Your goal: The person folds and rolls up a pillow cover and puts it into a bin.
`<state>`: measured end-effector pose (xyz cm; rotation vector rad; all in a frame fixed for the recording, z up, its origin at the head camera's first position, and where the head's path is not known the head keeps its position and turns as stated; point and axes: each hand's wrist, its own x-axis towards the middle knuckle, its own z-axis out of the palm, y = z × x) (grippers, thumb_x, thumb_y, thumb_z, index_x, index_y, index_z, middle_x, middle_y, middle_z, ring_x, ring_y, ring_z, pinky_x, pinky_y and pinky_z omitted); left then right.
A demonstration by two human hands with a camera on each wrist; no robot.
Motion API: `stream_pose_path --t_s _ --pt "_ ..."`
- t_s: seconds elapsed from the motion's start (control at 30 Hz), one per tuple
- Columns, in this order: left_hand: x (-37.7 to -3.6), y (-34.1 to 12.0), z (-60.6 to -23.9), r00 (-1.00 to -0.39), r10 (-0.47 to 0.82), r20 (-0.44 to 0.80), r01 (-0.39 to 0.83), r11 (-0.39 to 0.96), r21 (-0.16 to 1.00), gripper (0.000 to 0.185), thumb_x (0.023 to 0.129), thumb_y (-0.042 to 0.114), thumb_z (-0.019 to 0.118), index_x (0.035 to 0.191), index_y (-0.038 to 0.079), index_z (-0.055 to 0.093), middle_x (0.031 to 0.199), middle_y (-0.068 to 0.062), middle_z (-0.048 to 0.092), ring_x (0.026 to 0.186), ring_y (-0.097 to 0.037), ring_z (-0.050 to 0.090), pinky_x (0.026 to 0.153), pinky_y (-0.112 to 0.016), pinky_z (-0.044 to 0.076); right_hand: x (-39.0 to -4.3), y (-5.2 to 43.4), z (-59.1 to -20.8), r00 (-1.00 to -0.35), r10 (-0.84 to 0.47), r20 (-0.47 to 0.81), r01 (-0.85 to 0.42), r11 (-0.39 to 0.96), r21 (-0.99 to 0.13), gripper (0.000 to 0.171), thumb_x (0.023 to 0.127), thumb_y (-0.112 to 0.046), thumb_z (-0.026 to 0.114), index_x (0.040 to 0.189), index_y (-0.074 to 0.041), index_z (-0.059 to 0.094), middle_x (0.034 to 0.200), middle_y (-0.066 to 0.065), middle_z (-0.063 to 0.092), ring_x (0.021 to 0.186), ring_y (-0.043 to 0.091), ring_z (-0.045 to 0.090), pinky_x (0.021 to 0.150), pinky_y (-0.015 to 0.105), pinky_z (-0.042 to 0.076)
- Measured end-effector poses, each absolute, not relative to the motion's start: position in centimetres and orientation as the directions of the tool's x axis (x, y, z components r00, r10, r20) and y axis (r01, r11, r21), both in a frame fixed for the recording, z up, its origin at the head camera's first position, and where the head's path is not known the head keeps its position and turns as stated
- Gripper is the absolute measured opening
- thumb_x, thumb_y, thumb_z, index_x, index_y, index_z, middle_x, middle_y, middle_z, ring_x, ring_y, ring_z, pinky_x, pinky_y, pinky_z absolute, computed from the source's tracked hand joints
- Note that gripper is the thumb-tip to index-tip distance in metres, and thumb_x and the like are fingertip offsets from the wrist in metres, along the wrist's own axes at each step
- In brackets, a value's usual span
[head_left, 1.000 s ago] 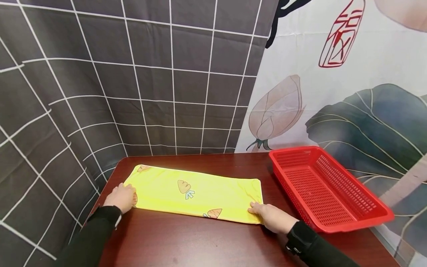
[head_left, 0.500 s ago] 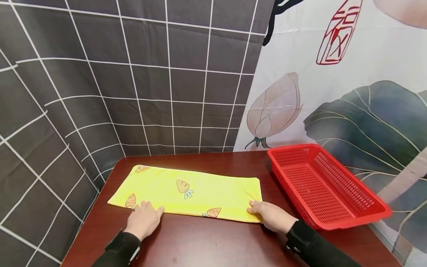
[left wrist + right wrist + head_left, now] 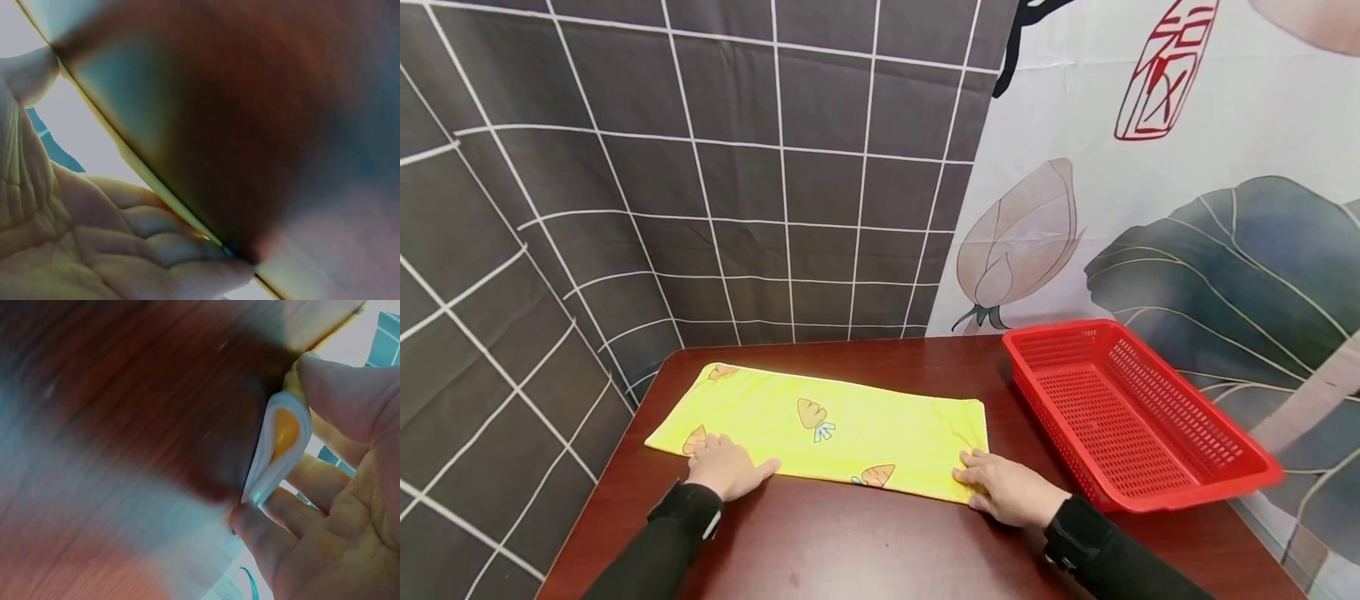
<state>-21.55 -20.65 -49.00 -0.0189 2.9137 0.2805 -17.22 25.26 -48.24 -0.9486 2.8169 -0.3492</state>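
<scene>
Fingers extended, the left hand [image 3: 726, 468] and right hand [image 3: 1011, 486] are resting along the near edge of a soft, folded yellow carrot-print cloth [image 3: 880, 421] at lower centre, apparently smoothing it; the next move is probably calling for even pressure. Beneath, a glossy reddish-brown tabletop [image 3: 850, 542] is showing, a slotted red plastic basket [image 3: 1101, 425] sitting lower right.

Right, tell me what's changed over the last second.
The left hand has left the left end of the folded yellow carrot-print cloth and moved rightward to its near edge, uncovering the near left corner. The right hand stayed at the near right corner; the cloth still lies folded, and the red perforated plastic basket stands where it was.
</scene>
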Motion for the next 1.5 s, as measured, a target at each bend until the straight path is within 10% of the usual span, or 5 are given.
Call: stream_pose_path --t_s 0.53,0.87,1.03,1.5 --pt "-25.5 -25.0 -50.5 -0.973 0.001 -0.232 -0.075 0.945 0.319 0.130 0.088 0.074 0.063 0.152 -0.028 0.016 0.162 -0.052 0.014 0.150 -0.067 0.016 0.127 -0.073 0.018 -13.7 22.3 -47.8 -0.674 -0.731 -0.106 -0.701 0.678 -0.222 0.035 0.100 -0.032 0.072 0.133 -0.023 0.076 0.144 0.009 0.070 0.139 0.021 0.064 0.114 0.062 0.047" --pt "-26.4 -28.0 -51.6 -0.982 0.082 -0.171 0.026 0.951 0.307 0.130 0.086 0.077 0.064 0.151 -0.027 0.021 0.159 -0.051 0.022 0.148 -0.067 0.020 0.122 -0.075 0.024 -11.9 20.8 -48.0 -0.461 -0.887 -0.026 -0.867 0.456 -0.200 0.039 0.103 -0.035 0.069 0.140 -0.023 0.072 0.144 0.010 0.070 0.136 0.017 0.066 0.109 0.048 0.055" --pt "-26.9 -29.2 -52.4 -0.982 0.101 -0.160 0.046 0.947 0.318 0.133 0.085 0.079 0.064 0.153 -0.026 0.019 0.162 -0.050 0.016 0.151 -0.067 0.015 0.125 -0.076 0.017 -11.2 20.2 -48.2 -0.325 -0.943 0.074 -0.926 0.302 -0.225 0.035 0.109 -0.031 0.062 0.142 -0.022 0.070 0.143 0.013 0.069 0.130 0.016 0.069 0.101 0.022 0.053" --pt "-27.5 -30.2 -51.6 -0.979 0.163 -0.122 0.120 0.947 0.298 0.135 0.080 0.077 0.072 0.153 -0.024 0.023 0.163 -0.046 0.022 0.149 -0.063 0.021 0.120 -0.079 0.021 -11.3 21.1 -49.4 -0.283 -0.940 0.190 -0.942 0.235 -0.240 0.036 0.109 -0.032 0.060 0.144 -0.027 0.067 0.148 0.012 0.067 0.132 0.020 0.068 0.103 0.026 0.054"
